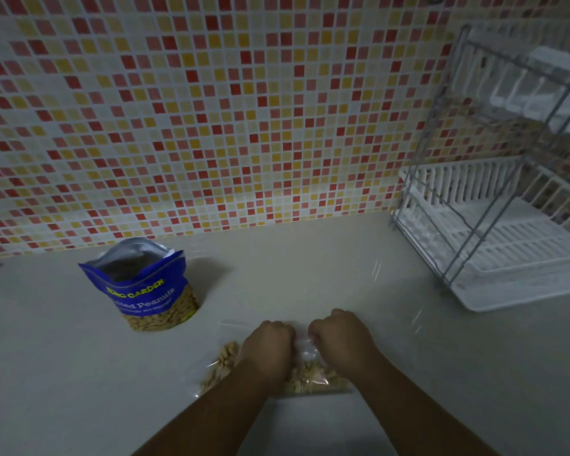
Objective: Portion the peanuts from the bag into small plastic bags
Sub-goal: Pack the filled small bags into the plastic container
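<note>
Peanuts (310, 378) packed in a small plastic bag (305, 348), flat on the surface (408, 373) right up close. Left grip (267, 340) and right grip (339, 334) both curled tight, knuckles nearly touching, pinching the bag's top edge, probably pressing the seal. More nuts poking out left of the left forearm; same bag or a second one, can't tell.

Stuff to watch: seal closed only halfway, then nuts all over the surface on lifting. Also a nut stuck in the zip track, blocking the closure.

Further back on the left: big blue bag (145, 287), upright, mouth wide open, well apart from both grips. Easy to knock over with a careless elbow. Readable on it: "TONG GARDEN" in yellow, "Salted Peanuts" below, smaller line too blurry.

Far right: white dish rack (507, 232), against the tiled wall (211, 110).
</note>
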Motion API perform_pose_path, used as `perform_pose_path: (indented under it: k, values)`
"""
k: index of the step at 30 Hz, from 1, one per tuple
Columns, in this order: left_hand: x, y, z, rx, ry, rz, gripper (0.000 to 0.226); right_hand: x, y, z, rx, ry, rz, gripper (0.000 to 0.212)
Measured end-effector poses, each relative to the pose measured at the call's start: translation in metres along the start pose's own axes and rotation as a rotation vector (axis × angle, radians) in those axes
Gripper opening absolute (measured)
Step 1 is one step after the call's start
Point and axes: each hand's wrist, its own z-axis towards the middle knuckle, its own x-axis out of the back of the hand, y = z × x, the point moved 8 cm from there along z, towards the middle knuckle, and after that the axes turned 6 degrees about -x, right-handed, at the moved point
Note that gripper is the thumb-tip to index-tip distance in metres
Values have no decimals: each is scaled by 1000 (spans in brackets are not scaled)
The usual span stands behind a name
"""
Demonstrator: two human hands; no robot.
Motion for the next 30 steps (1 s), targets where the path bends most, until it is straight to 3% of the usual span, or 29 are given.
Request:
perform_pose_path:
  k: [6,9,12,15,20,23,26,28,30]
  values:
    - [9,-1,-14,-70,226,-107,45,4,0,-15,60,235,91,41]
    - [14,0,-20,-154,318,-45,44,13,3,-19,9,285,56,32]
    - [11,-5,-18,-145,291,87,21,2,11,-15,-38,205,-44,23]
    - [8,-8,-19,-49,207,186,23,-11,14,-11,-56,121,-134,19]
    - [3,-7,-17,-2,103,218,31,-11,12,-11,-45,157,-168,15]
    - [17,-7,-22,-60,228,51,34,1,11,-10,-82,223,-38,15]
    - [51,-38,-29,27,468,-350,28,22,-1,3,-121,291,194,16]
    - [59,-78,-32,209,486,-543,17,32,-22,19,-74,289,376,15]
    - [52,-113,-37,325,392,-546,15,35,-50,36,-23,217,473,18]
